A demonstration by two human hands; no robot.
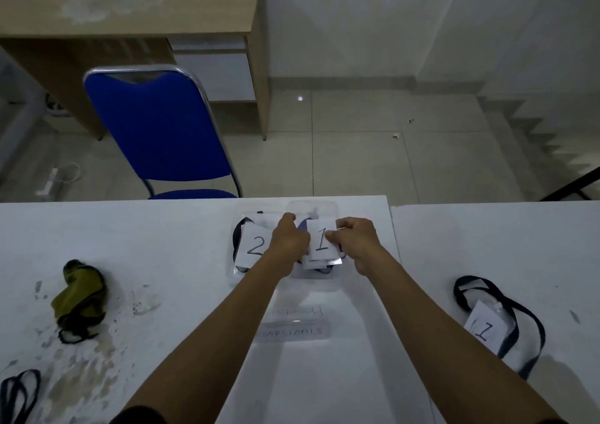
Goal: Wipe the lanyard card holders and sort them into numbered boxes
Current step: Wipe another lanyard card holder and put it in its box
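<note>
Right now both hands meet over the two clear boxes at the far edge of the white table [162, 235], and the reason looks plain: a card holder marked "1" [321, 240] is going into the right-hand box [336, 211], the one that matches its number. The left hand [287, 240] pinches the holder's left edge with curled fingers, and the right hand [352, 238] pinches its right edge likewise, so the card hangs level between them, just above or on the holders already lying in that box; which of the two I cannot tell. Just to the left, the other box [234, 261] holds a card marked "2" [255, 245] with its dark strap coiled round it.

Both forearms reach straight out from the near edge, almost parallel, converging a little toward the boxes, wrists bent slightly inward.

Another holder marked "1" [487, 326] waits near the right side with its dark lanyard looped about it, probably next for wiping. The olive cloth [79, 297] lies bunched on the left, well apart from the hands, so wiping seems done for this piece. A dark strap [19, 394] shows at the near left corner.
</note>
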